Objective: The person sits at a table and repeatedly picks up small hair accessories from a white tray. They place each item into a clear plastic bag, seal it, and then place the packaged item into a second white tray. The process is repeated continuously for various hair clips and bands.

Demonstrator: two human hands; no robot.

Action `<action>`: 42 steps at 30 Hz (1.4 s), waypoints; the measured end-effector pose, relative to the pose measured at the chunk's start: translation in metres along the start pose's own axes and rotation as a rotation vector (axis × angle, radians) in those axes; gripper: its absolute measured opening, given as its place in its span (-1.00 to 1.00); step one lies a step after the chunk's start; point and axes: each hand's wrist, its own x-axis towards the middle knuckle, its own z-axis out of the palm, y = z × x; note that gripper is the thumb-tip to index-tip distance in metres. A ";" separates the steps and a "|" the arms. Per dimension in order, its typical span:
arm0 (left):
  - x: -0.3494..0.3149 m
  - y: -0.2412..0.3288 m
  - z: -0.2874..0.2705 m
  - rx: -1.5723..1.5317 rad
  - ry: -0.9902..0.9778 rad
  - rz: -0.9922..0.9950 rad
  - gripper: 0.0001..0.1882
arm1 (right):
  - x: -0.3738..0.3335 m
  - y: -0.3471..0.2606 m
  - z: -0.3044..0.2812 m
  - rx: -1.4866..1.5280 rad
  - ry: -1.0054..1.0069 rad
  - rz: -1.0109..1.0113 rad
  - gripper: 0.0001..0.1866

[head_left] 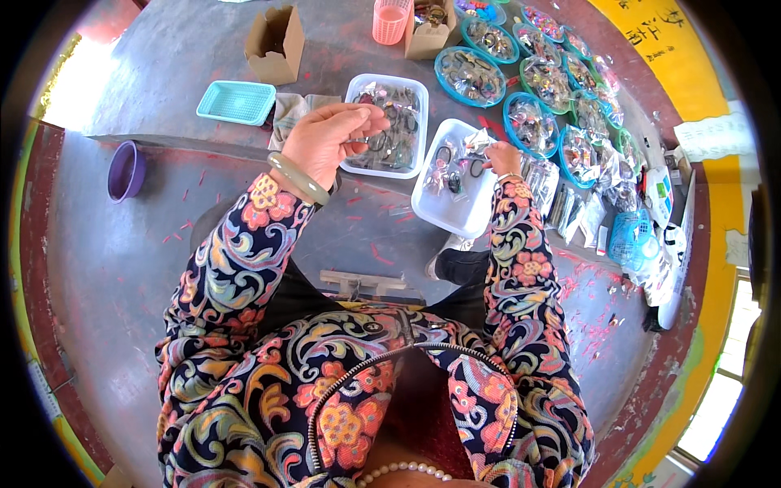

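Note:
My left hand (329, 138), with a bangle on the wrist, hovers over the near left edge of a white plastic tray (351, 88). That tray holds many small clear packets (399, 114) with dark items inside. Its fingers are bent together; what is between them, if anything, is too small to tell. My right hand (504, 159) is at the right rim of a second white tray (457, 218), its fingertips pinched beside a clear packet (477, 140). Whether it grips that packet is unclear. A few packets with dark rings (444, 154) lie in this second tray.
Round blue and green baskets (469, 76) full of packets crowd the far right. An open cardboard box (275, 45), a pink basket (391, 20) and a turquoise basket (236, 102) stand on the grey table. A purple tub (127, 172) is at left; plastic bags (592, 218) lie at right.

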 end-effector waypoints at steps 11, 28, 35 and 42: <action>0.013 -0.055 0.004 0.503 -0.138 -0.001 -0.64 | -0.119 -0.107 -0.023 0.675 -0.679 -0.100 -0.84; 0.012 -0.055 0.017 0.125 -0.001 -0.216 -0.78 | -0.138 -0.132 0.017 1.100 -0.647 -0.077 -0.83; 0.026 -0.064 -0.004 0.054 0.127 0.009 -0.69 | -0.128 -0.128 0.014 1.133 -0.573 -0.054 -0.87; 0.020 -0.054 0.002 0.282 0.101 0.053 -0.66 | -0.126 -0.126 0.008 1.211 -0.417 -0.117 -0.90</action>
